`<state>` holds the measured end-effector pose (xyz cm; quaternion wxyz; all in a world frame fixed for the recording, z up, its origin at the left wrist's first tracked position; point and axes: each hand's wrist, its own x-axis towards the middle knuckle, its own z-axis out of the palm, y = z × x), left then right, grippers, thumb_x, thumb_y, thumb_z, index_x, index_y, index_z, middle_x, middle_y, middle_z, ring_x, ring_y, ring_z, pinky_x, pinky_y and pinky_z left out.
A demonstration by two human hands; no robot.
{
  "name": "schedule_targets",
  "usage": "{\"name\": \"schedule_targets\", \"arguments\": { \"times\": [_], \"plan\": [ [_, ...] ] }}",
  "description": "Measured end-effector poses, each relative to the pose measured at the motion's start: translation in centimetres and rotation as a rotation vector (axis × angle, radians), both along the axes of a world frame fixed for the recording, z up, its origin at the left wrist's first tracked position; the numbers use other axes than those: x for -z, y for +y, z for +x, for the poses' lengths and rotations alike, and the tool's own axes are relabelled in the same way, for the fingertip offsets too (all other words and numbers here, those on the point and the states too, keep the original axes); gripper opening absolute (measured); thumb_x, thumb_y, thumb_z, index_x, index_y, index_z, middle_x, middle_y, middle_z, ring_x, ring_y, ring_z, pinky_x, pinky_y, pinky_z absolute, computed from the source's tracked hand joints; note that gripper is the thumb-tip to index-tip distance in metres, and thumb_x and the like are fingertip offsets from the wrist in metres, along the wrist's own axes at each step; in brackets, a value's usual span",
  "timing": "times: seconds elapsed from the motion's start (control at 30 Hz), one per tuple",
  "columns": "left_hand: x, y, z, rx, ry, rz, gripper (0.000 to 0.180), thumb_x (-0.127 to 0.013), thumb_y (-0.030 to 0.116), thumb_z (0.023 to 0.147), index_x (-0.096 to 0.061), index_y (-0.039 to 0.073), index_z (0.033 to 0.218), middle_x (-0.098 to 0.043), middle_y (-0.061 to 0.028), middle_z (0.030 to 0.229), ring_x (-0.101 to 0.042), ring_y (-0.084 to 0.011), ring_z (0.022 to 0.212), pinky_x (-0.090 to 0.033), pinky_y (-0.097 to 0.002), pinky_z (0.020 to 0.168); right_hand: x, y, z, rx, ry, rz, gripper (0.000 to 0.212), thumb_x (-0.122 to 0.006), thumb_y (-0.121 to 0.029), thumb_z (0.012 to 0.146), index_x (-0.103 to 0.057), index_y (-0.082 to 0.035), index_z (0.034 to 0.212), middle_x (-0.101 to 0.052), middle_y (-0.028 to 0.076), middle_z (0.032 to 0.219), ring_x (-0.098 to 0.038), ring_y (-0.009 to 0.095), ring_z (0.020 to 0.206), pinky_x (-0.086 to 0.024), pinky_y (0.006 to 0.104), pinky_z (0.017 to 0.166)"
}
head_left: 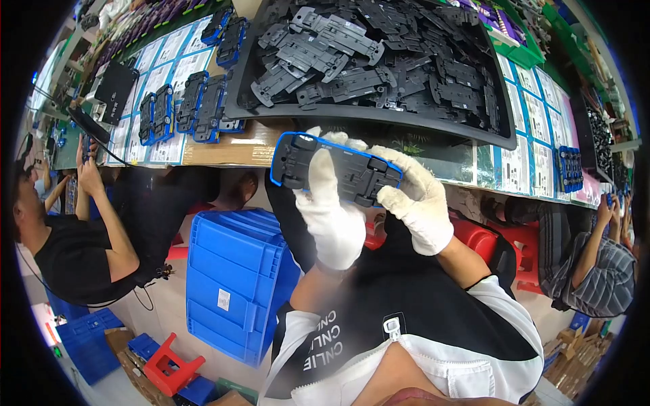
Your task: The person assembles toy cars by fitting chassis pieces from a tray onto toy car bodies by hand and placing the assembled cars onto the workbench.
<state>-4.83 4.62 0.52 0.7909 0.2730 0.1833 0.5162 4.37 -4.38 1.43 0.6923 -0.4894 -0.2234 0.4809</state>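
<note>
**Blue toy car body held underside-up between two gloved hands**

Blue plastic rims the toy car body with a black chassis plate, which sits between both hands, just in front of the bench edge and below the big black tray of loose dark chassis plates. Its long axis runs left to right, dipping slightly at the right end. The left hand, in a white knit glove, rises from below with fingers laid across the middle of the underside. The right hand, gloved likewise, clamps the right end, so each hand is closed on the piece.

Finished blue-and-black car bodies lie well to the left on printed sheets. A blue plastic crate stands on the floor below.

Hidden: the car's top face, the thumbs, and what the fingertips press.
</note>
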Motion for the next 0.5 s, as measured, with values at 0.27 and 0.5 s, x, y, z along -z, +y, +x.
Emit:
{"name": "schedule_targets", "arguments": {
  "times": [0.27, 0.5],
  "plan": [
    [-0.7, -0.1, -0.6, -0.012, 0.137, 0.029, 0.039, -0.054, 0.027, 0.103, -0.043, 0.007, 0.135, -0.060, -0.0113, 0.118, -0.061, -0.0229, 0.105, -0.051, -0.0400, 0.094, 0.3, 0.8, -0.3, -0.018, -0.205, 0.009, 0.074, -0.086, -0.018, 0.075, -0.049, 0.001, 0.137, -0.055, 0.011, 0.136, -0.053, 0.020, 0.123, -0.041, 0.0347, 0.107],
    [0.9, -0.6, -1.4, 0.040, 0.216, 0.035, 0.057, -0.065, 0.022, 0.098, -0.036, 0.006, 0.144, -0.061, -0.0075, 0.121, -0.060, -0.0149, 0.104, -0.051, -0.0300, 0.091, 2.1, 1.8, -2.8, 0.116, -0.154, 0.114, 0.076, -0.087, -0.020, 0.076, -0.048, 0.000, 0.138, -0.052, 0.009, 0.139, -0.051, 0.021, 0.127, -0.041, 0.0358, 0.108]
  ]
}}
